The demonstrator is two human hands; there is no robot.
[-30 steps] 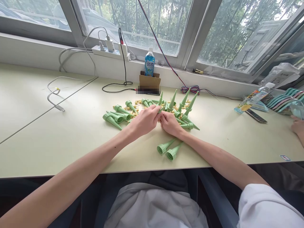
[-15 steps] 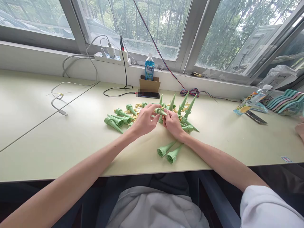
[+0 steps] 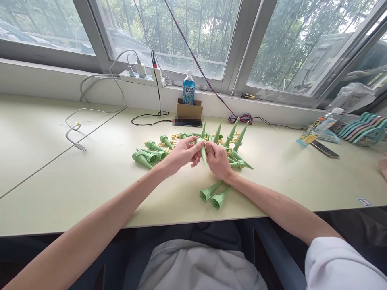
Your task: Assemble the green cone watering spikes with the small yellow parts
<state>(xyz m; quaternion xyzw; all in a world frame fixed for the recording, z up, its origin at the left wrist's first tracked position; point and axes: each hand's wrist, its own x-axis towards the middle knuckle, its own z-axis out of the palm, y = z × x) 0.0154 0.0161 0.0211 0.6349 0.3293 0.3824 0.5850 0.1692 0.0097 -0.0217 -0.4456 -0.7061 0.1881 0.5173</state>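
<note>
Between my hands, a green plastic spike points down toward me, held in the fingers of my left hand. My right hand is closed right beside it, its thumb and finger pinched; whatever it grips is too small to make out. Several green spikes lie on their sides to the left, and others stand upright behind my right hand, such as one tall spike. Small yellow parts are scattered among them. Two green spikes with open threaded caps lie nearer the table edge, below my right wrist.
A blue bottle stands in a cardboard box behind a phone. Cables and a power strip run along the sill. At right are a drink bottle, hangers and another person's hand.
The green spike in my left hand has turned from pointing right to pointing down toward me. My left fingers have closed more around it. My right hand stays beside it.
</note>
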